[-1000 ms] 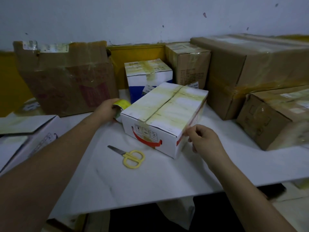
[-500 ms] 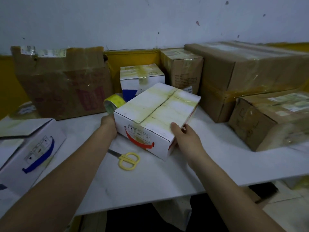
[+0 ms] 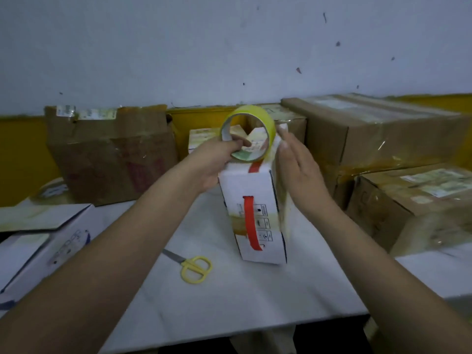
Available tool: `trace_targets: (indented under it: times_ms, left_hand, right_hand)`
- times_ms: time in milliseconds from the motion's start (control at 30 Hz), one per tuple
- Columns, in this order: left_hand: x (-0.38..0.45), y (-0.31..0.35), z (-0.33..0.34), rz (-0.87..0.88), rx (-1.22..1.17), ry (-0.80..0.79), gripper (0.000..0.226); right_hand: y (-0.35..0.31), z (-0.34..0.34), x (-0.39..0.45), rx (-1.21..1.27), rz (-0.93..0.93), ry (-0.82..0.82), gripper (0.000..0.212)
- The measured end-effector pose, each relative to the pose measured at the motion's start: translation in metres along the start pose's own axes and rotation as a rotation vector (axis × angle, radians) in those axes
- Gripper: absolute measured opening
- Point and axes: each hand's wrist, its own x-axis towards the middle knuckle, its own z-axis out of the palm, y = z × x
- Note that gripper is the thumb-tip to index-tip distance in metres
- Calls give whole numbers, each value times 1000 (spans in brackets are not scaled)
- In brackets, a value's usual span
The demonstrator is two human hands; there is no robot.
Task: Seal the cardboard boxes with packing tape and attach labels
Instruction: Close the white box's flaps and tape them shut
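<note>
The white box (image 3: 255, 213) is printed cardboard, smooth, with yellowish glossy tape over its faces. The tape roll (image 3: 249, 135) is shiny yellow film on a paper core. The brown boxes (image 3: 370, 134) are matt cardboard under wrinkled, glinting film. The scissors (image 3: 190, 267) have yellow plastic handles and dull metal blades. The table (image 3: 229, 302) is smooth, white and matt.

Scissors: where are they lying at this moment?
In the head view, the yellow-handled scissors lie flat on the white table, left of the upended white box, untouched.
</note>
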Motion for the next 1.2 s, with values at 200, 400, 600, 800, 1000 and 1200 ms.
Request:
trace_targets:
  times_ms: [200, 400, 600, 800, 1000, 1200]
  left_hand:
    - [-7, 9, 30, 160, 216, -15, 15]
    - [-1, 24, -31, 308, 423, 162, 40]
    - [-6, -53, -27, 257, 613, -46, 35]
    - [-11, -84, 22, -4, -116, 101, 38]
    - [-47, -111, 64, -306, -288, -24, 26]
    - [-49, -100, 60, -196, -157, 60, 43]
  right_hand:
    - [5, -28, 12, 69, 30, -207, 30]
    - [6, -55, 18, -76, 92, -445, 80]
    - [13, -73, 10, -23, 112, -447, 67]
    - [17, -99, -5, 76, 363, -422, 75]
    - [38, -108, -19, 436, 486, -349, 73]
    - [43, -114, -19, 542, 543, -338, 76]
